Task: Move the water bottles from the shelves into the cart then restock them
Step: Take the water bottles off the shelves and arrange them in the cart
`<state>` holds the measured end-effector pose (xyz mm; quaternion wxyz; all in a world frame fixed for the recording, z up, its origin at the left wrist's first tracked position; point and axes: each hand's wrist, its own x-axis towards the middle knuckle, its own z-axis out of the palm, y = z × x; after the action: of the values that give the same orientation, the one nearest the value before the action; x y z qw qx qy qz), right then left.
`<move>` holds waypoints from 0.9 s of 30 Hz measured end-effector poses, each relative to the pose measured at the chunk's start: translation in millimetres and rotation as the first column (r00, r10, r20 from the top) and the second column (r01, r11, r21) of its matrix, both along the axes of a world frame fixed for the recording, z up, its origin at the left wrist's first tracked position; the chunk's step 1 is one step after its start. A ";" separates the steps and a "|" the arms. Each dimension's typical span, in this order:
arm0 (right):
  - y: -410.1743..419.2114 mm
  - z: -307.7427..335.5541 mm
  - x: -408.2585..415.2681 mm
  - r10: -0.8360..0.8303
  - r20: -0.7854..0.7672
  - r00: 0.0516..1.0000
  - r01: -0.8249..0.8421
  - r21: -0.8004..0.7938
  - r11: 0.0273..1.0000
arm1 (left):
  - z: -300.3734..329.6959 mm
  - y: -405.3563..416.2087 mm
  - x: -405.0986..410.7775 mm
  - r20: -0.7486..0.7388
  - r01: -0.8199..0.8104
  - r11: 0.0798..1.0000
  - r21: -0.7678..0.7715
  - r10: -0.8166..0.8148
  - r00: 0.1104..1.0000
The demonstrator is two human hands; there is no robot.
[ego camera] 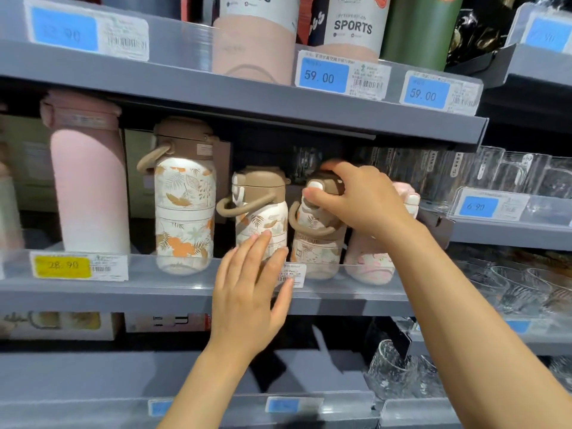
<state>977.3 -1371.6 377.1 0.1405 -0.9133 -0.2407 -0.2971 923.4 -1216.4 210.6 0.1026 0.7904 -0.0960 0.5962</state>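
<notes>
On the middle grey metal shelf [198,292], at the far left, stands a tall pink-to-white steel bottle [89,187], above a yellow tag [63,266] reading 28.90. Next come a tall leaf-printed bottle with brown lid [184,205] and a shorter one of the same print [260,212]. The left hand [250,292] is spread flat, its fingers straight, in front of this shorter bottle at the shelf edge. The right hand [362,199] grips the brown lid of a small beige printed bottle [317,236], which stands on the shelf and seems a little tilted. It looks rigid, smooth and probably light; the lid or the loop strap gives a good hold. Above, blue tags [322,76] read 59.00, and white-labelled bottles [356,23] say SPORTS.
</notes>
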 end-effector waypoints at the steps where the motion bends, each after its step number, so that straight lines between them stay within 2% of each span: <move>1: 1.4 1.2 -0.4 -0.048 0.055 0.997 0.051 -0.057 0.997 | 1.2 0.8 -1.1 -0.003 0.005 1.000 -0.009 -0.005 1.000; 5: 5.8 3.6 -2.1 -0.152 0.191 0.970 0.192 -0.213 0.958 | 2.6 3.7 -4.2 -0.013 -0.001 1.000 -0.005 0.001 1.000; 10: 7.9 -1.1 -5.9 -0.197 0.245 0.949 0.254 -0.231 0.939 | -0.3 5.1 -3.2 -0.037 -0.010 1.000 0.012 0.011 0.999; 17: 2.1 -3.6 -8.5 -0.178 0.209 0.962 0.223 -0.221 0.949 | 0.6 5.2 -7.8 -0.070 -0.006 1.000 0.000 0.006 0.997; 20: -4.8 -10.6 -10.1 -0.095 0.326 0.941 0.165 -0.195 0.967 | 1.5 3.8 -12.3 -0.055 0.017 0.998 -0.052 -0.020 0.998; 24: 2.6 -24.3 -16.9 0.096 0.491 0.866 -0.017 -0.164 0.986 | 21.8 3.7 -18.8 0.028 0.087 0.938 -0.335 -0.082 0.996; 27: 26.2 -17.2 -24.9 0.233 0.328 0.915 -0.114 -0.344 0.932 | 38.1 8.6 -19.7 -0.047 0.033 0.912 -0.409 -0.057 0.997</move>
<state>952.4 -1345.4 359.9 -0.0293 -0.8276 -0.3883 -0.4043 903.7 -1207.7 248.8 0.2817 0.7662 0.0152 0.5774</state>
